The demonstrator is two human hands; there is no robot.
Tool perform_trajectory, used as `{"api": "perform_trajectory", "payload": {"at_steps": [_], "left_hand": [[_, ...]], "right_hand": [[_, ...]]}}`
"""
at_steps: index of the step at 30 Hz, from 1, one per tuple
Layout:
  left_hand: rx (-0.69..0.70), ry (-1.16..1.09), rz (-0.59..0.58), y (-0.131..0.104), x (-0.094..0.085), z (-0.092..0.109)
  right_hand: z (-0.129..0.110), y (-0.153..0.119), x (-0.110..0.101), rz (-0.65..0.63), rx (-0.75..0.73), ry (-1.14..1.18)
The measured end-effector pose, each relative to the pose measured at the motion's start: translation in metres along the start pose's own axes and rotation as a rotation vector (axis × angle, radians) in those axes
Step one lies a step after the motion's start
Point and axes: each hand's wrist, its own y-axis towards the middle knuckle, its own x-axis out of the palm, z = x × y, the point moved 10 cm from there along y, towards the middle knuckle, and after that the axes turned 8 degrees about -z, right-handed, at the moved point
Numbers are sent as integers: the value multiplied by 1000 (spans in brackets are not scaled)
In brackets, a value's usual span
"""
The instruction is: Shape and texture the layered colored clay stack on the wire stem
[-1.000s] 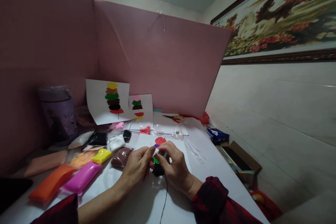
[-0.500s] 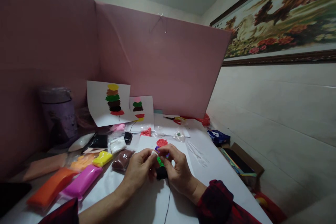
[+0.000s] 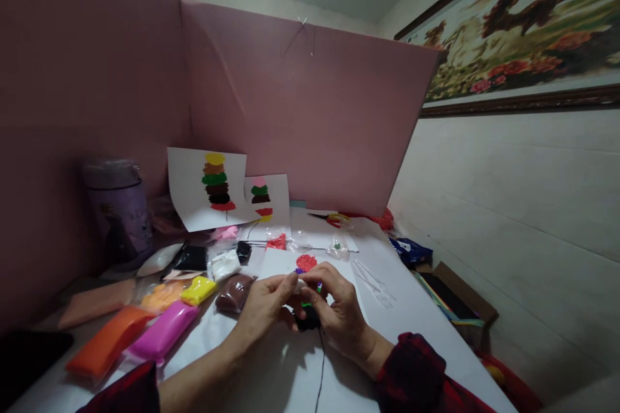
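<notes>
Over a white sheet, my left hand [image 3: 268, 303] and my right hand [image 3: 336, 300] meet at their fingertips, pinching a small white piece [image 3: 301, 284] between them. Beneath and behind the fingers lies a stack of coloured clay: a red textured round [image 3: 306, 262] at the top, bits of purple and green, and a black lump [image 3: 309, 319] at the bottom. A thin black string [image 3: 321, 368] runs from the black lump toward me. My fingers hide much of the stack's middle.
Clay packs lie at the left, among them orange [image 3: 109, 342], magenta [image 3: 165, 330], yellow [image 3: 198, 290] and brown [image 3: 234, 292]. A purple cup [image 3: 121, 219] stands behind. Plastic forks [image 3: 375, 284] lie right; scissors [image 3: 332, 219] and two pictured sheets [image 3: 186, 190] are at the back.
The view has shifted slightly, so things appear a little further right. My fingers have drawn closer together around the white piece and now cover more of the clay stack.
</notes>
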Motion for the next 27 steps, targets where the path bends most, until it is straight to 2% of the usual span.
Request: {"api": "perform_trajectory", "payload": {"at_steps": [5,10,14,18,21,24,27], "left_hand": [[0,-100,23,3,-3,-4],[13,-28,72,2,-6,2],[22,53,50,1,-5,6],[3,6,50,1,-3,1],[-25,-10,60,-1,-2,-2],[5,-5,84,-2,-2,3],[24,6,110,-3,-4,7]], "right_hand": [[7,-1,-1,18,51,54],[3,-4,0,5,29,92],[-1,-5,4,-26,20,76],[3,-4,6,-43,39,28],[7,-3,4,-10,38,13],[13,-3,-1,32,88,33],[10,-4,-1,19,102,61]]}}
